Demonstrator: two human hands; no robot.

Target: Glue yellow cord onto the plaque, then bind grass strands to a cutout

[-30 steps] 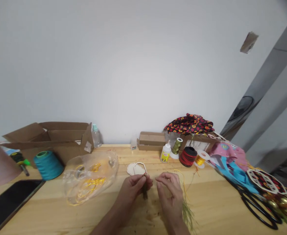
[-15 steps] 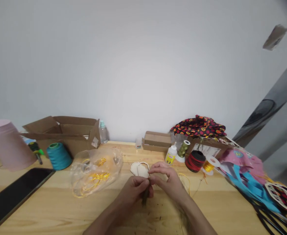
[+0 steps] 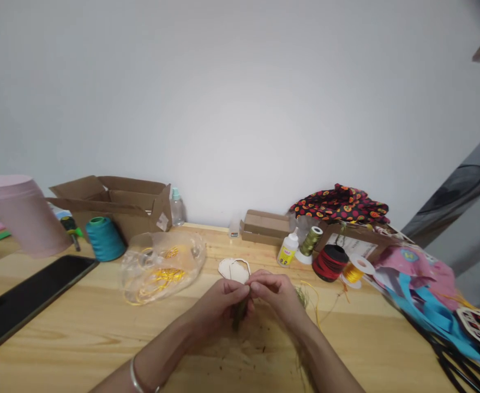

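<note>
Both hands meet low over the smooth pine worktop [image 3: 60, 327]. The left hand [image 3: 219, 305] and right hand [image 3: 275, 295] curl inward, their fingers [image 3: 260, 281] pressed together, pinching the top of a dark fibre tassel [image 3: 239, 317] whose strands hang below them. Just behind the fingertips lies a pale, thin cut-out shape [image 3: 234, 269] with rounded edges. Wiry yellow cord [image 3: 311, 300] curves across the wood to the right, and a crumpled clear plastic bag [image 3: 162, 267] holding gold cord sits to the left.
</note>
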